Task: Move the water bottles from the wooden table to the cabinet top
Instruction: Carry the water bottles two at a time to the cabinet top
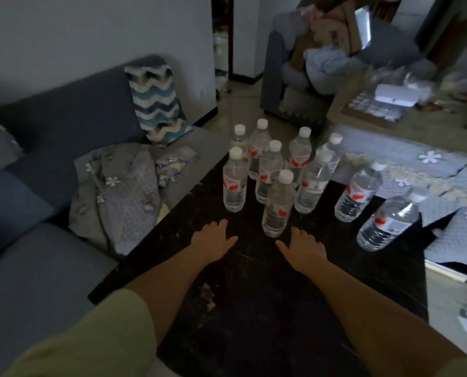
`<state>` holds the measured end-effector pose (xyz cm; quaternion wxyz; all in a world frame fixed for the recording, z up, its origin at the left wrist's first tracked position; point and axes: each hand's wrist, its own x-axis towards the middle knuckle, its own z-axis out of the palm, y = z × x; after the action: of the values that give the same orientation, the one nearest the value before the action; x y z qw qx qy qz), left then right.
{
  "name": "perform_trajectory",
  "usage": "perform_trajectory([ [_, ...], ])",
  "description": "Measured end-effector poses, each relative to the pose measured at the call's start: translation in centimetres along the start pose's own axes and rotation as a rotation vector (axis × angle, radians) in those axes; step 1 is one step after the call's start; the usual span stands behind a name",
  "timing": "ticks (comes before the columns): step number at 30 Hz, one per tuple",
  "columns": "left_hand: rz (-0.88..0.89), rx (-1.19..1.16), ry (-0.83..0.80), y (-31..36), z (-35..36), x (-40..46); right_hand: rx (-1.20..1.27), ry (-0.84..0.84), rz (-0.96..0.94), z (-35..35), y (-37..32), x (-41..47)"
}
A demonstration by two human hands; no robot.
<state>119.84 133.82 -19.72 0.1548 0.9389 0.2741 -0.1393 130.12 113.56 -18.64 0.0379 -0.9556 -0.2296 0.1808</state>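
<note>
Several clear water bottles with white caps and red labels stand upright in a cluster on the dark table (254,308). The nearest bottle (278,205) stands just beyond and between my hands. Another bottle (235,185) stands at the cluster's left, and two more (358,194) (387,223) stand apart at the right. My left hand (213,239) lies flat over the tabletop with fingers spread, holding nothing. My right hand (304,246) lies the same way, just right of the nearest bottle's base and apart from it.
A grey sofa (36,186) runs along the left, with a crumpled grey cloth (118,197) and a zigzag cushion (156,102). A blue flowered cloth (431,164) covers the surface right of the bottles. A cluttered armchair (308,69) stands at the back.
</note>
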Motion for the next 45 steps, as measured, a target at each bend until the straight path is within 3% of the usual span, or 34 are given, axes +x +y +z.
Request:
perform_trajectory([
  [5,-0.012,-0.232,-0.010,-1.6,-0.4,6.4,0.493,0.074,0.175,1.3,-2.5,4.7],
  [10,0.043,-0.714,0.148,-0.5,0.1,10.7,0.991,0.295,0.241,3.5,-3.7,7.7],
  [13,0.083,-0.975,0.243,0.7,-0.1,12.7,1.057,0.401,0.264,4.4,-4.0,9.2],
  [17,0.045,-1.151,0.347,2.1,-0.4,14.6,1.065,0.458,0.278,5.3,-4.4,9.9],
  [28,0.011,-1.072,0.317,2.1,-0.4,14.3,1.070,0.426,0.305,4.8,-3.8,9.3],
  [33,0.147,-0.902,0.197,3.4,-0.2,11.5,1.063,0.390,0.341,4.9,-1.9,6.3],
  [37,0.223,-0.815,0.041,6.5,0.9,8.1,1.036,0.421,0.425,5.2,1.7,2.1],
  [45,0.418,-0.672,-0.119,16.8,5.0,-1.2,0.975,0.590,0.718,6.3,12.1,-11.5],
])
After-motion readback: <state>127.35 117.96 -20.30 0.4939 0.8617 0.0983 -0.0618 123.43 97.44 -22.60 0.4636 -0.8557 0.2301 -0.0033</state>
